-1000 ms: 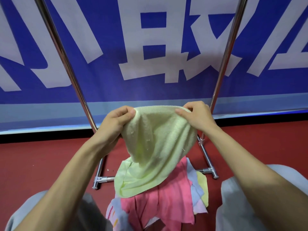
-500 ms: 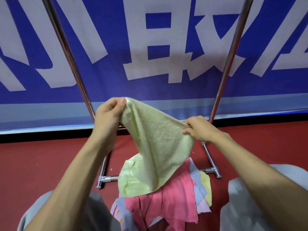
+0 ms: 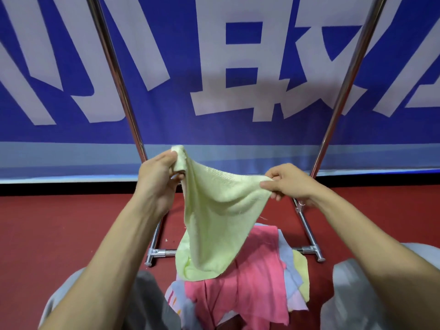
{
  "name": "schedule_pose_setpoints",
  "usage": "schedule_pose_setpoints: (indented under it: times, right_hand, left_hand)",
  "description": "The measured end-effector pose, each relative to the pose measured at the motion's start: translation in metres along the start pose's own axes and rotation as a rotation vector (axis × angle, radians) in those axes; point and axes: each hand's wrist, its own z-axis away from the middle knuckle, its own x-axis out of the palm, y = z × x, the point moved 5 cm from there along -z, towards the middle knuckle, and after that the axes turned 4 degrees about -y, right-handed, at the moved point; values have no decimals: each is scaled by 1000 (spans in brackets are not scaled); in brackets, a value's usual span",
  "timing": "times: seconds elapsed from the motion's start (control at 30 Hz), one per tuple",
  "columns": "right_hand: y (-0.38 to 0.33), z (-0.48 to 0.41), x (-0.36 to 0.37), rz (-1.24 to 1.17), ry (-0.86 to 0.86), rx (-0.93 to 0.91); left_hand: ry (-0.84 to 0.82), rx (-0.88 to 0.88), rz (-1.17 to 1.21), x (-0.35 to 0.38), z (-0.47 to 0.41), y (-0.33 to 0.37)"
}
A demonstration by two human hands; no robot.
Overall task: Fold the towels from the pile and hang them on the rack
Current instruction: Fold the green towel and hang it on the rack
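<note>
A pale yellow-green towel (image 3: 214,217) hangs in the air between my two hands, above the pile. My left hand (image 3: 158,177) grips its upper left corner, which sticks up past my thumb. My right hand (image 3: 289,182) pinches the opposite edge a little lower, so the top edge slopes down to the right. The towel's lower part droops onto the pile (image 3: 257,282), where a pink towel lies on top of light blue, yellow and white ones. The metal rack (image 3: 114,67) rises behind, its two poles slanting up out of view; its top bar is not visible.
The rack's base bars (image 3: 309,248) rest on the red floor (image 3: 59,229) on either side of the pile. A blue banner with large white characters (image 3: 238,91) fills the background. My knees in grey trousers (image 3: 357,298) flank the pile.
My left hand has lifted its corner higher while my right hand has dropped and moved right, spreading the towel. Its lower end has risen off most of the pile.
</note>
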Motion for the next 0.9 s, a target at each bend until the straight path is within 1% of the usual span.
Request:
schedule_pose_setpoints:
  times: [0.07,0.13,0.23,0.3,0.4,0.5,0.63,0.73,0.9]
  right_hand:
    - [-11,7,-2,-235,7,-22]
    - [-22,14,-3,-398,6,-50]
    - [-36,20,0,-543,-16,-93]
    - [-41,23,2,-549,17,-137]
    - [-43,29,4,-475,94,-196]
    - [-41,33,5,-362,131,-227]
    - [-41,36,3,-20,226,-264]
    - [-47,42,4,89,225,-279]
    - [-55,50,16,191,183,-345]
  left_hand:
    - [-45,-35,-12,8,1,-10]
    - [-95,-52,-33,20,5,-19]
    - [-158,-93,-62,40,16,-35]
    - [-181,-133,-61,51,23,-43]
    - [-196,-188,-27,62,27,-50]
    - [-214,-223,0,70,28,-57]
    - [-158,-238,0,74,28,-67]
    - [-133,-246,16,74,28,-69]
    - [-136,-277,49,73,34,-70]
